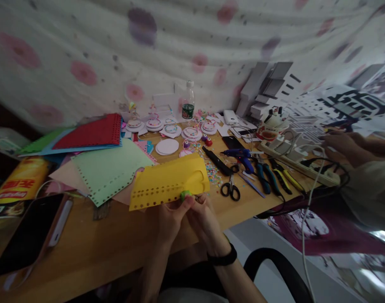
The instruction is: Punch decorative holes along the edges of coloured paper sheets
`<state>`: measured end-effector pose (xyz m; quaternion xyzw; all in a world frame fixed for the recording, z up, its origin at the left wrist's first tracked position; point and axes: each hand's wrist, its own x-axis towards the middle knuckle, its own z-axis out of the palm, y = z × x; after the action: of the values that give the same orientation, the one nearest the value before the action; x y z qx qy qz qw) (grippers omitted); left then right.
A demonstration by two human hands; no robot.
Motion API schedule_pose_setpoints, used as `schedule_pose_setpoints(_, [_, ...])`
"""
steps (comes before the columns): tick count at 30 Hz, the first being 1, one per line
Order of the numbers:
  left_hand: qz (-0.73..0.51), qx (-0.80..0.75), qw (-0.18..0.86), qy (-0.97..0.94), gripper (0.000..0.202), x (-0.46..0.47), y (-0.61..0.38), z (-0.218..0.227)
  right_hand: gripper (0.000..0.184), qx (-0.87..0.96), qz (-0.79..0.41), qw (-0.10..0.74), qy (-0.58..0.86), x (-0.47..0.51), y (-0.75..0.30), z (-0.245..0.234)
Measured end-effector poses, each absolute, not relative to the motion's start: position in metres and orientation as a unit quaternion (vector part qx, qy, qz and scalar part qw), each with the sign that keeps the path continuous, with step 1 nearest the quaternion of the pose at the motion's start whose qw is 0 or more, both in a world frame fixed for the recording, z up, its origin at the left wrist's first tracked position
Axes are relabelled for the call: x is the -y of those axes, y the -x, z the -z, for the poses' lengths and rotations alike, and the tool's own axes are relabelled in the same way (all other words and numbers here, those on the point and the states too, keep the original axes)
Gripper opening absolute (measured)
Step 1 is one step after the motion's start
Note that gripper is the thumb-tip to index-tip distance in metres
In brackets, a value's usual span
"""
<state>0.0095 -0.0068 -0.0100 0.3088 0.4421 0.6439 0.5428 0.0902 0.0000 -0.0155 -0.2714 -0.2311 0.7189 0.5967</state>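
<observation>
Watching from my remote seat through the head camera, I see two bare hands at the near side of a wooden table, working on a yellow sheet held just above its edge. The left hand has its thumb pressed against a small green punch at the sheet's near edge. The right hand is drawn in beside it, thumb and forefinger together on the same punch. The other fingers are tucked underneath, so I cannot tell how they lie.

Small flower-like holes run along the near edge from the left corner to the punch, and two more rows sit higher up. The stretch right of the punch looks plain, so I judge this row well along, with its right end left to do; the far edge seems unpunched too. Behind and to the left, a mint-green sheet and a red sheet show finished-looking rows of holes.

Right of the yellow sheet lie black scissors, a blue glue gun and pliers. At far right, well apart, I make out another person's hand.
</observation>
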Motion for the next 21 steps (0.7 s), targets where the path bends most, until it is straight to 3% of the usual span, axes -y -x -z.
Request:
schedule_pose_setpoints(7, [-0.653, -0.438, 0.543, -0.295, 0.036, 0.007, -0.009, 0.018, 0.021, 0.246, -0.720, 0.585, 0.281, -0.001, -0.086, 0.014])
schedule_pose_setpoints(21, [-0.675, -0.381, 0.610, -0.163, 0.055, 0.002, 0.002, 0.010, 0.032, 0.288, -0.717, 0.551, 0.314, -0.004, -0.103, 0.015])
